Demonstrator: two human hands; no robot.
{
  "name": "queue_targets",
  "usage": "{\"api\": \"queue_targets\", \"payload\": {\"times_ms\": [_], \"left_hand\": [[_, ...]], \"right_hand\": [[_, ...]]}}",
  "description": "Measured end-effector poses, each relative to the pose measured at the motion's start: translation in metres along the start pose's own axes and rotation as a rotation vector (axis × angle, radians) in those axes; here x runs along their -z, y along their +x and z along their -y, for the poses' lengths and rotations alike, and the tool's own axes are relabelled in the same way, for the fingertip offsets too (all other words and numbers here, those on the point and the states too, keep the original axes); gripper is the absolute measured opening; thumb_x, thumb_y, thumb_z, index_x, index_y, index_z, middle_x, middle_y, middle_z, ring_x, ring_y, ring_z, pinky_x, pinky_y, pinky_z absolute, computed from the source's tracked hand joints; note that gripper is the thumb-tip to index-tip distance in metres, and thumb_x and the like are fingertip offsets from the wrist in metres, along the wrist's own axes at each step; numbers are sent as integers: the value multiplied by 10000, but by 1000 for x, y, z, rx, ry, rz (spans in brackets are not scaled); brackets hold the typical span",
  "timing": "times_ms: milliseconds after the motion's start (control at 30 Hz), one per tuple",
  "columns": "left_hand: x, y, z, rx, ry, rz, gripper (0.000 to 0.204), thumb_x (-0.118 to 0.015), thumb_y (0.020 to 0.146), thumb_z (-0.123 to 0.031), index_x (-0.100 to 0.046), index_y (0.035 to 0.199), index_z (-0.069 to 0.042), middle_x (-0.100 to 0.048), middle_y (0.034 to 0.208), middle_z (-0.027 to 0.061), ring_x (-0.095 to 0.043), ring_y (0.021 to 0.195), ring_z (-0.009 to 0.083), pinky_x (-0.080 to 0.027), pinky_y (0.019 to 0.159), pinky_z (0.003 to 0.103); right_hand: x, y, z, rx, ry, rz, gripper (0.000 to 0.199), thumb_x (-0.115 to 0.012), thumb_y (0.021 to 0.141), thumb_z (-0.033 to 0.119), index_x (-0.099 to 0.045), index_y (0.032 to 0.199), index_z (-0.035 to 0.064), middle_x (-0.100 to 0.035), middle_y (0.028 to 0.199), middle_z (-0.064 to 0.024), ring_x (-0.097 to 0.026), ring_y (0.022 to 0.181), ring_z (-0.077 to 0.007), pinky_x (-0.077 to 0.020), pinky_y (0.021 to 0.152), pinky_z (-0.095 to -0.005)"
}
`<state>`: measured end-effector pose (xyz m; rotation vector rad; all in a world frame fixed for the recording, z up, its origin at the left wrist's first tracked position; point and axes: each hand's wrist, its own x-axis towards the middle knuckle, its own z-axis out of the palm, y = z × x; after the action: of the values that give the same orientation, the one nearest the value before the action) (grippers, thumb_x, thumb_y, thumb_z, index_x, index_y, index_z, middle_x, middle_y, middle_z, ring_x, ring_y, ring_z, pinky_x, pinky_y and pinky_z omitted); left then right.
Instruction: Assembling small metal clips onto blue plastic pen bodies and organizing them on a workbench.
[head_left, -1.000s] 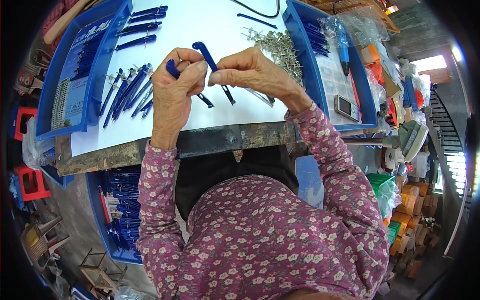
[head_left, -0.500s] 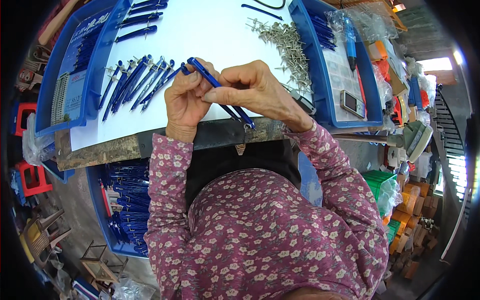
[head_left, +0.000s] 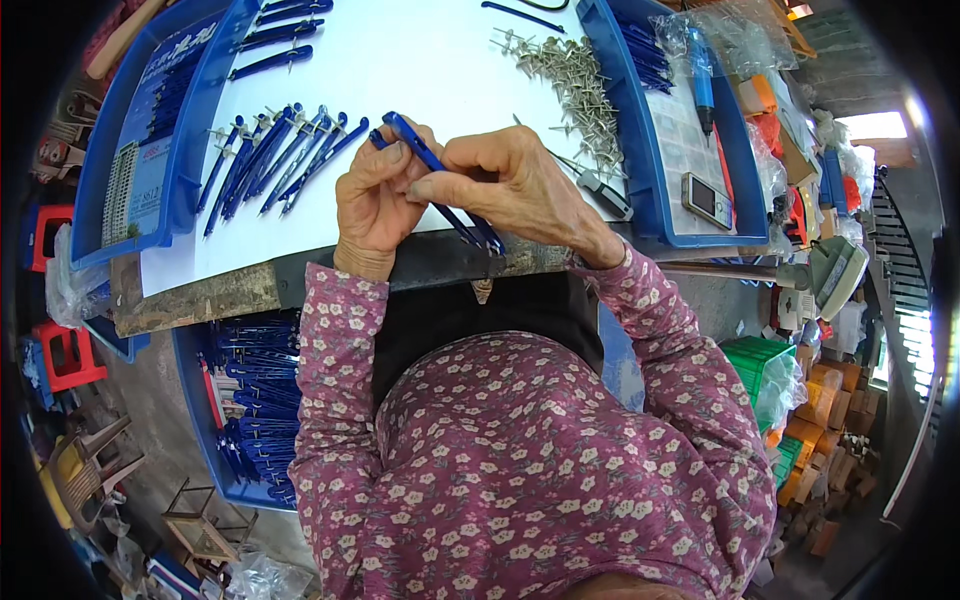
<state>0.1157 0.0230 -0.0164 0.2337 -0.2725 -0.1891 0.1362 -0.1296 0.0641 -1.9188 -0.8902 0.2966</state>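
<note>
Above the table's near edge, my two hands share a slim blue two-legged piece (head_left: pixel 414 142), tilted down to the right. My left hand (head_left: pixel 368 205) pinches it near its upper end, fingers curled. Thumb and fingers of my right hand (head_left: pixel 500 182) press on its middle and cover part of it. Its lower legs (head_left: pixel 478 234) stick out below my right hand. Left of my hands, a fanned row of similar blue pieces (head_left: pixel 262 165) with metal pins through their upper ends lies on the white sheet (head_left: pixel 410 50). A heap of metal pins (head_left: pixel 572 85) lies beyond my right hand.
A grey-handled tool (head_left: pixel 603 193) lies right of my right hand. Blue trays (head_left: pixel 185 190) flank the sheet; the right one holds a blue power screwdriver (head_left: pixel 702 88) and a phone-like device (head_left: pixel 706 200). Below the table, another blue tray (head_left: pixel 190 390) is filled with blue pieces.
The held piece's lower legs have shifted slightly left and up. My right hand has moved a little, uncovering more of the grey-handled tool. Both hands keep their grip.
</note>
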Motion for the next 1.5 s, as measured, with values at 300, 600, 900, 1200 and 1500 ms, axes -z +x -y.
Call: {"api": "queue_targets", "payload": {"times_ms": [300, 600, 900, 1200, 1500], "left_hand": [[-21, -1, -5, 55, 315, -190, 442, -526, 818, 3, -377, 1216, 127, -546, 974, 174, -548, 835, 155, -467, 714, 266], [-35, 1, 2, 101, 411, -180, 553, -529, 770, 46, -293, 1260, 146, -490, 1145, 254, -544, 1031, 242, -443, 927, 348], [-39, -2, 0, 104, 493, -185, 531, -525, 788, 14, -310, 1258, 138, -507, 1122, 233, -556, 1001, 227, -453, 894, 334], [-54, 1, 0, -81, 843, -313, 207, -569, 853, -129, -574, 972, 40, -590, 737, 58, -423, 533, 50, -300, 471, 166], [-76, 5, -16, -156, 940, -144, 154, -548, 858, -79, -570, 949, 42, -590, 714, 66, -369, 499, 30, -271, 439, 154]], "right_hand": [[11, -8, -45, -271, 438, -29, 290, -588, 842, 291, -646, 737, 27, -536, 580, 20, -358, 447, -23, -256, 398, -172], [9, -20, -58, -423, 810, -80, 257, -607, 834, 277, -659, 796, 28, -597, 671, -22, -358, 440, -14, -254, 381, -166], [7, -19, -56, -421, 807, -73, 243, -613, 831, 261, -664, 800, 26, -577, 628, 2, -324, 417, -11, -224, 364, -175], [14, -18, -41, -353, 894, 86, 336, -560, 864, 286, -632, 767, -28, -538, 579, -14, -348, 422, -18, -257, 385, -173], [37, 2, -8, 24, 654, 14, 475, -303, 957, 369, -504, 1145, -19, -402, 515, 9, -307, 390, -31, -233, 344, -171]]}}
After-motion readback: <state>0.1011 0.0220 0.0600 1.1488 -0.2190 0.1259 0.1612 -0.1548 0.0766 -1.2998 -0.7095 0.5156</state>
